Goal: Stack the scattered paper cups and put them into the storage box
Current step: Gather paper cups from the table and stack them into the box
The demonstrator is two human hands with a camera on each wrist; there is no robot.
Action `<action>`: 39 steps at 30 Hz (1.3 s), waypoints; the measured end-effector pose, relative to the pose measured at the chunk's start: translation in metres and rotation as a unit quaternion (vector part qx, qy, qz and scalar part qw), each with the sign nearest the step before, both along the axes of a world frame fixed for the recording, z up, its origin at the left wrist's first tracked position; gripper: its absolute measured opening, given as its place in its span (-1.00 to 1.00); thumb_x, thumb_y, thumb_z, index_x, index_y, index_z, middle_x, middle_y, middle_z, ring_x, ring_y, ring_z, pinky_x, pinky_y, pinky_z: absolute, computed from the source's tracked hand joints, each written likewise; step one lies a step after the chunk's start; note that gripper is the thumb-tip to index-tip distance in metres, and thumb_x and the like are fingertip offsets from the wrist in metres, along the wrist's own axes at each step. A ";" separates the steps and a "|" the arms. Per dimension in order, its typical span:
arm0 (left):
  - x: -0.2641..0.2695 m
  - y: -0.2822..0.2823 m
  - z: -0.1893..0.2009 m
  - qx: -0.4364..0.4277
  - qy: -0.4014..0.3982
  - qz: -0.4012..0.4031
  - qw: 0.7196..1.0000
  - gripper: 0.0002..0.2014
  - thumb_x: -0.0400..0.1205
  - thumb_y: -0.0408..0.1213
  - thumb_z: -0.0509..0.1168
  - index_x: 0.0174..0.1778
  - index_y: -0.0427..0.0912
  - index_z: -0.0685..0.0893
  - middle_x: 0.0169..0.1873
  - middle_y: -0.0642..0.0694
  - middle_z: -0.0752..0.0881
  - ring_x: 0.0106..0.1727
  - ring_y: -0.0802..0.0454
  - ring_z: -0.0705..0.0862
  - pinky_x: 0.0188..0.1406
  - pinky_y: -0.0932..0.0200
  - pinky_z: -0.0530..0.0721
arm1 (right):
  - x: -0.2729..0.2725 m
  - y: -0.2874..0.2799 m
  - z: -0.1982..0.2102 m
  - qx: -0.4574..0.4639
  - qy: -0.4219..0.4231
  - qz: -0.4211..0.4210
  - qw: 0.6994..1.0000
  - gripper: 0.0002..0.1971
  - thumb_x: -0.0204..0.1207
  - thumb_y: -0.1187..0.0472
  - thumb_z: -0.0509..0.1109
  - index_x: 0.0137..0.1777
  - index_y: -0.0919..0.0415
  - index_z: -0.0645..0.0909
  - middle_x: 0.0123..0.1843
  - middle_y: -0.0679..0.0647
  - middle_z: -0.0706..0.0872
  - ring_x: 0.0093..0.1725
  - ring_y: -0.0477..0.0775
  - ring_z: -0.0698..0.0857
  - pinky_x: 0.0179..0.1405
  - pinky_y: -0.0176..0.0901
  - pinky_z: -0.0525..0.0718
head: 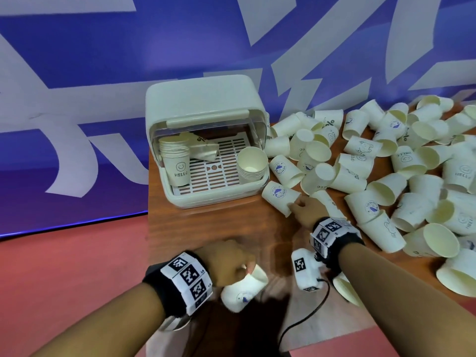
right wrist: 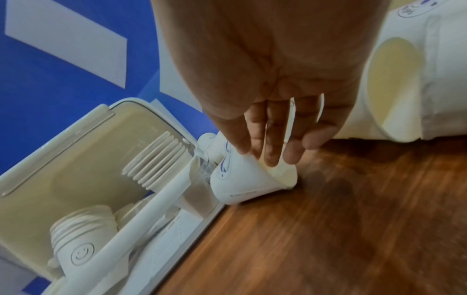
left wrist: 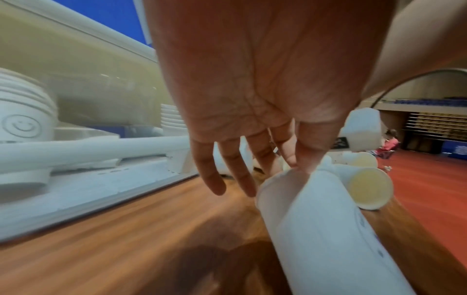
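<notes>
The cream storage box stands open at the table's back left, with one stack of paper cups at its left and another stack at its right. My left hand pinches the rim of a white paper cup and holds it tilted over the front of the table. My right hand reaches a blue-logo cup that lies on its side by the box's front right corner. Its thumb is outside the rim and its fingers are inside the mouth.
Many loose paper cups lie heaped across the right half of the wooden table. Another cup lies under my right forearm. A blue and white wall stands close behind, and red floor lies beyond the table's left edge.
</notes>
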State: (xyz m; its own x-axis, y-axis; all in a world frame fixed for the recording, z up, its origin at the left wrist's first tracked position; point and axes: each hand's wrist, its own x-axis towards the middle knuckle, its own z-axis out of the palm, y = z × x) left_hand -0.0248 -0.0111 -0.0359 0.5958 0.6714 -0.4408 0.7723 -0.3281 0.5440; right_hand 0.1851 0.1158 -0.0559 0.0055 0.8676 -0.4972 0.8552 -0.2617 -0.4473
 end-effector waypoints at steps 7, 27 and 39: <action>-0.011 0.028 0.026 0.107 -0.028 0.086 0.990 -0.86 0.64 -0.20 0.19 0.08 -0.08 0.56 -0.03 -0.07 0.69 0.00 -0.05 0.59 -0.04 0.11 0.50 | 0.007 -0.001 0.019 0.064 0.011 0.002 0.998 -0.86 0.57 0.14 0.28 -0.03 0.20 0.58 -0.02 0.19 0.65 0.06 0.23 0.60 -0.07 -0.18 0.36; -0.024 0.086 0.110 0.306 -0.090 0.346 0.882 -0.85 0.56 -0.28 0.32 0.00 0.03 0.64 -0.12 0.12 0.75 -0.05 0.09 0.67 -0.21 0.18 0.54 | 0.024 -0.012 0.081 0.177 0.030 0.109 0.978 -0.93 0.48 0.22 0.34 -0.12 0.20 0.61 -0.29 0.08 0.68 -0.23 0.08 0.65 -0.11 0.01 0.64; -0.006 0.105 0.094 0.351 -0.029 0.284 0.892 -0.89 0.54 -0.25 0.30 -0.06 -0.02 0.68 -0.23 -0.01 0.80 -0.16 -0.12 0.72 -0.24 0.09 0.57 | 0.030 -0.009 0.085 0.180 0.059 0.085 0.978 -0.94 0.47 0.26 0.35 -0.12 0.22 0.63 -0.32 0.09 0.70 -0.24 0.08 0.66 -0.10 0.05 0.66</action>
